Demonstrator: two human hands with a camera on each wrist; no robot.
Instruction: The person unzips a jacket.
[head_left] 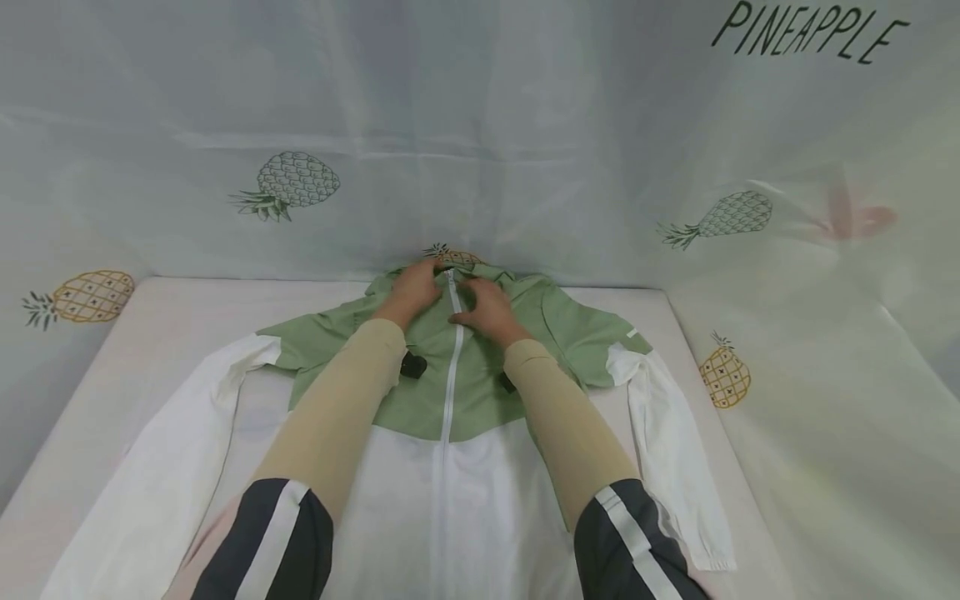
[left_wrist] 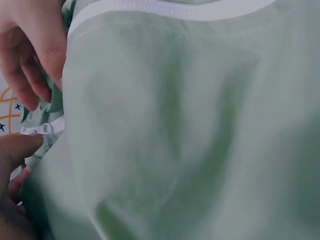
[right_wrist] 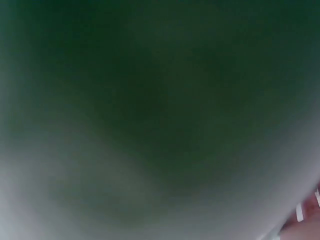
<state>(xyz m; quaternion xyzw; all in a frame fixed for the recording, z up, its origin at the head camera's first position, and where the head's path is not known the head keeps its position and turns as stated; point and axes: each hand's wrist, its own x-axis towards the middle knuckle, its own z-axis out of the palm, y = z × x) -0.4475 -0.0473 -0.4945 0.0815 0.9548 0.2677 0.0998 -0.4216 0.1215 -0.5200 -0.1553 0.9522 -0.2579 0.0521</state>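
Observation:
A green and white zip-up jacket (head_left: 480, 492) lies front up, its white zipper (head_left: 451, 375) running down the middle. At the collar, my left hand (head_left: 411, 292) pinches the green fabric just left of the zipper's top. The left wrist view shows its thumb (left_wrist: 22, 149) beside the white zipper pull (left_wrist: 44, 129), with fingertips below the fabric. My right hand (head_left: 489, 310) lies on the other side of the zipper, thumb reaching across toward it and fingers spread over the green cloth. Dark blurred cloth fills most of the right wrist view.
The jacket's white sleeves (head_left: 161, 450) stretch out to both sides over a pale flat surface (head_left: 202, 312). Behind it hangs a whitish curtain (head_left: 480, 125) printed with pineapples. Black wrist devices (head_left: 413, 365) sit under my forearms.

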